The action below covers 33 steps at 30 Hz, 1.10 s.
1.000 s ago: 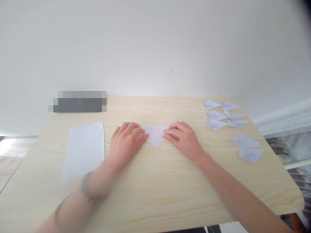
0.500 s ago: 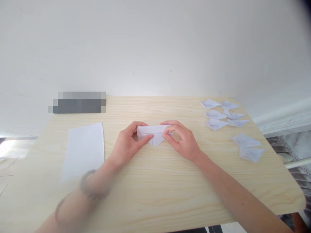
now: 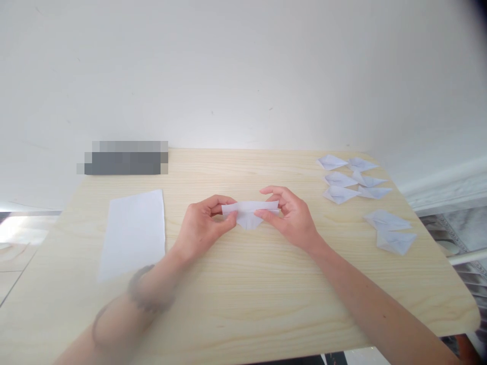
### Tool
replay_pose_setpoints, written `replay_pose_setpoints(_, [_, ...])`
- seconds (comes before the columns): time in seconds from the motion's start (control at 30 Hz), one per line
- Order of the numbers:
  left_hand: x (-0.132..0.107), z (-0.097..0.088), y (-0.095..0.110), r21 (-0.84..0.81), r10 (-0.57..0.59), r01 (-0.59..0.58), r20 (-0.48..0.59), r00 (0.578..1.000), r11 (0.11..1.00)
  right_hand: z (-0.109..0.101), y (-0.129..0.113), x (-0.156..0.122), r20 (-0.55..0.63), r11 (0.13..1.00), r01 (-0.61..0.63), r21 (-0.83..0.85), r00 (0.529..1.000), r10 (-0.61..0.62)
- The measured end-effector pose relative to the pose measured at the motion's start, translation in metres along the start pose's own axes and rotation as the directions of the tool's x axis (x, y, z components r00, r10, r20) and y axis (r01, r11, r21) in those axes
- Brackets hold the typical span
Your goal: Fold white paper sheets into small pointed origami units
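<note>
A pale wall (image 3: 243, 76) rises behind the table (image 3: 243, 304), whose light wood-grain top spreads from left to right. On the table's left side lies a white sheet (image 3: 135, 233); whether it is 1 sheet or a stack, I cannot tell. Beyond it, at the far left, sits a dark block (image 3: 125, 162), its details pixelated.

The left hand (image 3: 207, 220) and the right hand (image 3: 291, 218) meet at the middle of the table, 1 at each end of a folded paper (image 3: 249, 206). The left hand pinches the left end, thumb on the near side and fingers behind. The right hand grips the right end, its thumb laid along the near face and 1 finger raised clear. The folded paper has a long straight strip along its far side and narrows toward the near side; whether it touches the table, I cannot tell.

At the right lie 8 smaller pointed pieces: 6 far pieces (image 3: 340, 180) in 3 rows of 2, and 2 near pieces (image 3: 396, 242). A dark bracelet (image 3: 139, 291) circles the left wrist, with a thin band (image 3: 96, 324) nearer.
</note>
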<state>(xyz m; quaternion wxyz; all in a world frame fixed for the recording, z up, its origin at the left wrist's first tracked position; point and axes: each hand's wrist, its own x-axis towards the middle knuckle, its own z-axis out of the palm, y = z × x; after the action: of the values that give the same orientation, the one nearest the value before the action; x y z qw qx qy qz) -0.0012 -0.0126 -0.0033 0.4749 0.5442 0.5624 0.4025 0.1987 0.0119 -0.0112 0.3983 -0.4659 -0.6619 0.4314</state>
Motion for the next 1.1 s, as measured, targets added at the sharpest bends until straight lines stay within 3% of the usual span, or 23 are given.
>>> replay_pose_setpoints(0.17, [0.003,-0.01,0.0,0.029,-0.089,0.085,0.215,0.972,0.996,-0.007,0.006,0.004,0.113,0.983,-0.121,0.142,0.988,0.105])
replay_pose_setpoints(0.3, [0.003,-0.013,0.002,0.001,-0.054,0.057,0.303,0.951,0.998,-0.006,0.006,0.003,0.133,0.984,-0.119,0.134,0.986,0.101])
replay_pose_setpoints(0.43, [0.003,-0.009,0.001,0.053,-0.056,0.044,0.265,0.963,0.998,-0.003,0.005,0.002,0.12,0.993,-0.086,0.083,0.99,0.076])
replay_pose_setpoints(0.57, [0.005,-0.01,-0.001,0.005,-0.076,0.077,0.252,0.965,0.997,-0.008,0.003,0.002,0.19,0.991,-0.116,0.059,0.976,0.103])
replay_pose_setpoints(0.8, [0.006,-0.014,-0.003,-0.003,-0.1,0.104,0.252,0.963,0.995,-0.028,0.001,0.008,0.41,0.951,-0.266,0.158,0.894,0.181])
replay_pose_setpoints(1.1, [0.007,-0.011,0.0,-0.011,-0.077,0.08,0.174,0.982,0.997,-0.023,0.003,0.007,0.379,0.974,-0.185,0.131,0.917,0.123])
